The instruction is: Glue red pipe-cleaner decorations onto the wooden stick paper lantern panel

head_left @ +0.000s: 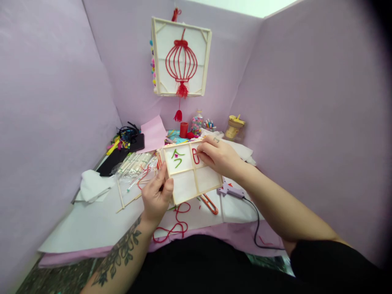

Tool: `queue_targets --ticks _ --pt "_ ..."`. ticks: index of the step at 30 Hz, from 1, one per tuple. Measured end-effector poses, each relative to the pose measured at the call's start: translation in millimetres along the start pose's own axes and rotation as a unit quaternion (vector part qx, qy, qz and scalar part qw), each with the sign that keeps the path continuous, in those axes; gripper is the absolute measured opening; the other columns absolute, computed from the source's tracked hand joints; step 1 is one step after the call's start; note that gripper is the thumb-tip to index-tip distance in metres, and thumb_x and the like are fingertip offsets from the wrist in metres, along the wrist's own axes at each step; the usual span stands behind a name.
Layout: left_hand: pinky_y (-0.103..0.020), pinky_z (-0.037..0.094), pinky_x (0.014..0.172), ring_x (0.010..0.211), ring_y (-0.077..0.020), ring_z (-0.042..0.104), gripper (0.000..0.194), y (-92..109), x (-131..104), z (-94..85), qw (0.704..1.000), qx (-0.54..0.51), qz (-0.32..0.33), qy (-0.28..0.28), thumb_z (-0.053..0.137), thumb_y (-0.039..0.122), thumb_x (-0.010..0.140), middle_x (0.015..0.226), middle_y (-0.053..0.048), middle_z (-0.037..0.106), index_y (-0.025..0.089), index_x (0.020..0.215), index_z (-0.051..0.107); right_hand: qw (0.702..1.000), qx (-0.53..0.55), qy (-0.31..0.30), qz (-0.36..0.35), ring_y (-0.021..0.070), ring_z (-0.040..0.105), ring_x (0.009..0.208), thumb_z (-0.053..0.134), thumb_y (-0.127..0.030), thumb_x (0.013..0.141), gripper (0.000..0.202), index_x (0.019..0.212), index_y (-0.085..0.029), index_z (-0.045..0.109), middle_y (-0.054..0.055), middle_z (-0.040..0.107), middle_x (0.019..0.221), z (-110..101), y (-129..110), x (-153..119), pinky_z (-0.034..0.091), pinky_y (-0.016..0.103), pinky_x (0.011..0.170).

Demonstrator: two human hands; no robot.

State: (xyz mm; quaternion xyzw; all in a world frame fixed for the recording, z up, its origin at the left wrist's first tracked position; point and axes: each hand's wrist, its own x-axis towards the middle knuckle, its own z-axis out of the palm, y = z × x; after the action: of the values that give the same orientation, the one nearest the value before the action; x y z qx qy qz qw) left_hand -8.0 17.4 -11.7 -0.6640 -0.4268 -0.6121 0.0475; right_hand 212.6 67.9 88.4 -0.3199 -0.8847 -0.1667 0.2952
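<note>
My left hand point(156, 194) grips the lower left edge of a box-like frame point(194, 185) made of pale sticks and white paper, its front split into panes. Green yarn strokes point(178, 159) with a small pink spot form a character in the upper left pane. In the upper right pane is a red yarn character point(196, 156). My right hand point(216, 155) has its fingers pinched together at that red yarn, hiding its right side. The two lower panes show plain white paper. The frame is held tilted above the table.
A lantern point(183, 61) with a red yarn design hangs ahead. A lilac glue gun point(232, 190), an orange cutter point(210, 204) and loose red yarn point(176, 228) lie near the frame. Bagged sticks point(134, 165) are left; a drink cup point(234, 127) stands at the back right. Lilac walls enclose the table.
</note>
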Motion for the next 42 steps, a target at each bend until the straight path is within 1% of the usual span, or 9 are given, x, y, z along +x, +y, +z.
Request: queue_targets --ticks 5,9,13,18,22,25,29,37,42 --pt "-0.023 0.054 0.071 0.077 -0.0136 0.069 0.041 1.1 0.7 0.4 1.0 0.004 -0.001 0.002 0.056 0.029 0.09 0.11 -0.01 0.073 0.017 0.128 0.06 1.0 -0.002 -0.004 0.007 0.018 0.055 0.08 0.043 -0.023 0.096 0.02 0.085 -0.019 0.06 0.007 0.058 0.088 1.6 0.0 0.9 0.045 0.029 0.072" --pt "-0.023 0.053 0.072 0.079 -0.0138 0.069 0.04 0.8 0.2 0.8 1.0 -0.001 0.001 0.005 0.057 0.029 0.09 0.11 -0.01 0.073 0.017 0.128 0.06 1.0 0.004 0.007 0.006 0.0171 0.054 0.077 0.045 -0.024 0.096 0.02 0.083 -0.019 0.059 0.006 0.056 0.086 3.4 0.7 0.2 0.044 0.028 0.07" --pt "-0.023 0.053 0.07 0.074 -0.0134 0.068 0.041 -0.1 -0.7 0.2 1.0 0.009 -0.009 -0.005 0.056 0.032 0.09 0.104 -0.008 0.075 0.016 0.128 0.061 0.998 0.05 0.028 0.022 0.0153 0.053 0.073 0.048 -0.022 0.094 0.016 0.081 -0.02 0.057 0.004 0.055 0.082 3.6 3.2 -0.9 0.044 0.027 0.068" --pt "-0.024 0.053 0.071 0.076 -0.0136 0.067 0.042 -0.6 -1.2 -0.2 1.0 -0.004 -0.011 -0.006 0.056 0.03 0.09 0.111 -0.009 0.073 0.018 0.13 0.059 0.989 0.107 0.097 0.037 0.0173 0.056 0.075 0.049 -0.017 0.091 0.01 0.087 -0.022 0.057 0.004 0.058 0.082 0.7 3.1 -6.7 0.048 0.031 0.07" --pt "-0.023 0.053 0.07 0.072 -0.0131 0.066 0.042 -0.2 -1.1 0.4 1.0 -0.007 -0.014 -0.009 0.056 0.03 0.09 0.105 -0.009 0.075 0.017 0.13 0.059 0.975 0.118 0.18 0.051 0.0236 0.059 0.092 0.049 -0.017 0.089 0.015 0.099 -0.024 0.057 0.006 0.064 0.087 1.8 -12.4 -24.5 0.05 0.042 0.082" --pt "-0.023 0.053 0.07 0.074 -0.013 0.067 0.041 -1.0 -1.7 0.7 1.0 -0.007 -0.015 -0.009 0.056 0.03 0.09 0.105 -0.009 0.075 0.016 0.128 0.06 0.978 0.106 0.173 0.05 0.0277 0.056 0.11 0.051 -0.019 0.088 0.028 0.116 -0.023 0.057 0.008 0.066 0.088 8.5 -27.4 -38.9 0.048 0.046 0.09" --pt "-0.024 0.053 0.072 0.08 -0.0148 0.068 0.041 -2.9 -3.0 0.8 1.0 -0.004 -0.02 -0.013 0.056 0.032 0.09 0.107 -0.01 0.074 0.016 0.128 0.061 0.981 0.099 0.162 0.037 0.0297 0.048 0.123 0.053 -0.024 0.089 0.036 0.125 -0.02 0.054 0.01 0.068 0.098 19.2 -35.4 -46.0 0.043 0.049 0.099" --pt "-0.025 0.054 0.073 0.081 -0.0159 0.069 0.042 -3.9 -3.6 1.0 1.0 -0.001 -0.027 -0.014 0.056 0.034 0.09 0.108 -0.01 0.074 0.016 0.127 0.062 0.985 0.094 0.129 0.065 0.0302 0.051 0.124 0.048 -0.032 0.091 0.043 0.131 -0.017 0.053 0.009 0.067 0.089 22.1 -31.8 -43.8 0.042 0.051 0.1" --pt "-0.024 0.054 0.072 0.079 -0.015 0.069 0.042 -4.2 -3.7 1.1 1.0 -0.001 -0.023 -0.008 0.056 0.034 0.09 0.107 -0.01 0.074 0.015 0.127 0.062 0.976 0.115 0.171 0.067 0.0291 0.051 0.121 0.047 -0.029 0.092 0.037 0.127 -0.02 0.052 0.01 0.067 0.097 21.8 -31.3 -46.3 0.044 0.052 0.099"
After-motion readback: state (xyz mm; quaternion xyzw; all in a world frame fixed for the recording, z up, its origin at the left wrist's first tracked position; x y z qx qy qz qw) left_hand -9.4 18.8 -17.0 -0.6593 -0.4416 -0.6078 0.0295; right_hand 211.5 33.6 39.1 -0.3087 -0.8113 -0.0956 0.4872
